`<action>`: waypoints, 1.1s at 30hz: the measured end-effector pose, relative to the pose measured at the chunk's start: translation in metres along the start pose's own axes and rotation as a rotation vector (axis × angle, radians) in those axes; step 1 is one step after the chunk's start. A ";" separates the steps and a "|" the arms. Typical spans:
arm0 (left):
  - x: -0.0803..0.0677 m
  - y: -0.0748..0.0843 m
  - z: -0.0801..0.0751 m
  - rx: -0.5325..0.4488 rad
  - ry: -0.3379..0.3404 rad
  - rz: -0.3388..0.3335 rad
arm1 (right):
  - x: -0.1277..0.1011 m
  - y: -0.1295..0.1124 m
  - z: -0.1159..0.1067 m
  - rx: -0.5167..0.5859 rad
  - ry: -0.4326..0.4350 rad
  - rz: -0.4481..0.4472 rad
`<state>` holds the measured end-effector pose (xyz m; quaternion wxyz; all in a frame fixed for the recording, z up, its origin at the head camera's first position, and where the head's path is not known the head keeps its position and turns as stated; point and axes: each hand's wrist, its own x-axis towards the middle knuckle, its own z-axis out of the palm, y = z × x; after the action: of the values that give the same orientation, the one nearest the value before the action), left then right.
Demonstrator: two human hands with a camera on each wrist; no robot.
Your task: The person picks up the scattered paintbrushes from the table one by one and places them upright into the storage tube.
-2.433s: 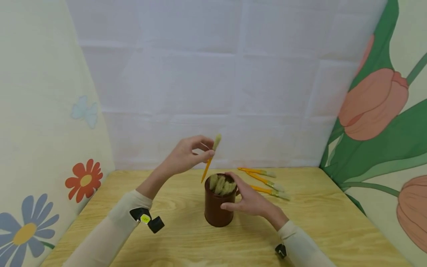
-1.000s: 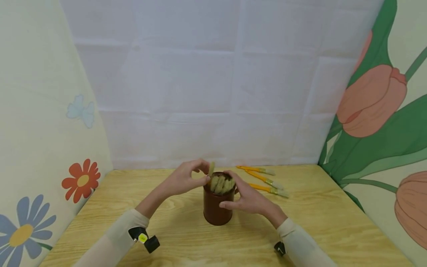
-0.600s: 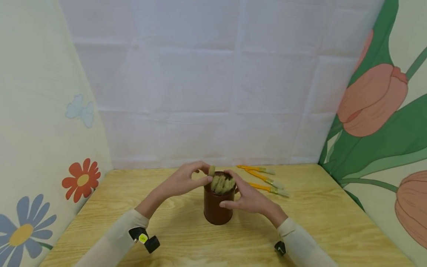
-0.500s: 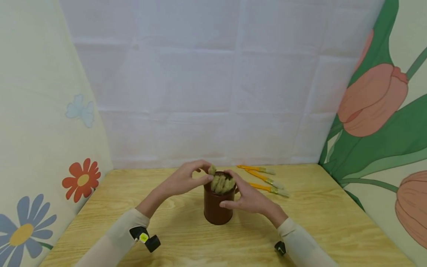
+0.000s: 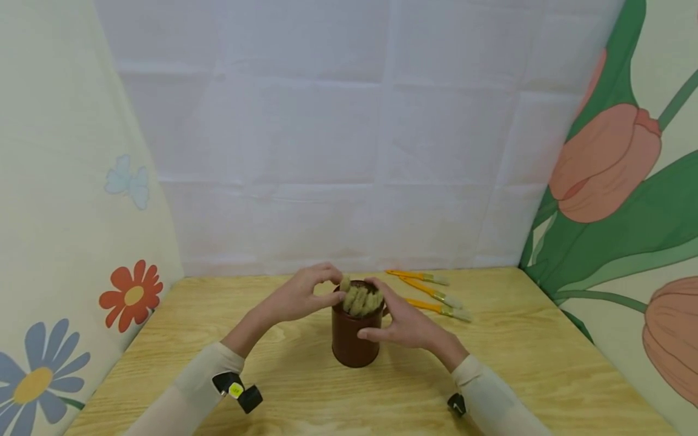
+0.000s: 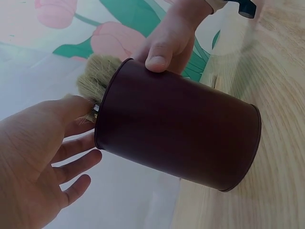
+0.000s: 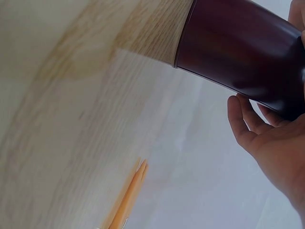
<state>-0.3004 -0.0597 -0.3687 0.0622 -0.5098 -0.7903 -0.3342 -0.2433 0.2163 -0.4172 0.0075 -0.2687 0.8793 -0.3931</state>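
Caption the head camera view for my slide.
Left hand pinches a brush at the rim of a brown mug held by the right hand, three brushes nearby.

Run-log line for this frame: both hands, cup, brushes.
left hand: pinches brush at rim of cup | right hand: grips cup | cup: upright on table, more brushes inside | three loose brushes: on table, right of cup

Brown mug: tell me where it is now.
In the head view, the brown mug stands on the wooden table, low and near the picture's middle, between the left hand and right hand, with loose orange-handled brushes to its right.
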 end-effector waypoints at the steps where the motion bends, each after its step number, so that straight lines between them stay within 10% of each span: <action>1: -0.001 -0.001 0.000 0.000 -0.005 0.001 | 0.000 0.000 0.000 -0.001 -0.001 0.001; 17: -0.003 -0.005 0.001 -0.018 -0.101 -0.055 | 0.001 0.001 -0.001 0.049 -0.011 -0.025; 27: -0.016 -0.010 0.020 -0.370 -0.058 -0.223 | 0.000 0.001 -0.001 0.043 -0.001 -0.022; 33: -0.023 -0.015 0.046 -0.419 -0.044 -0.289 | 0.000 -0.001 0.000 0.033 0.014 0.007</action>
<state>-0.2911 -0.0545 -0.4209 -0.1102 -0.4006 -0.7696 -0.4848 -0.2423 0.2153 -0.4166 0.0071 -0.2626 0.8736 -0.4096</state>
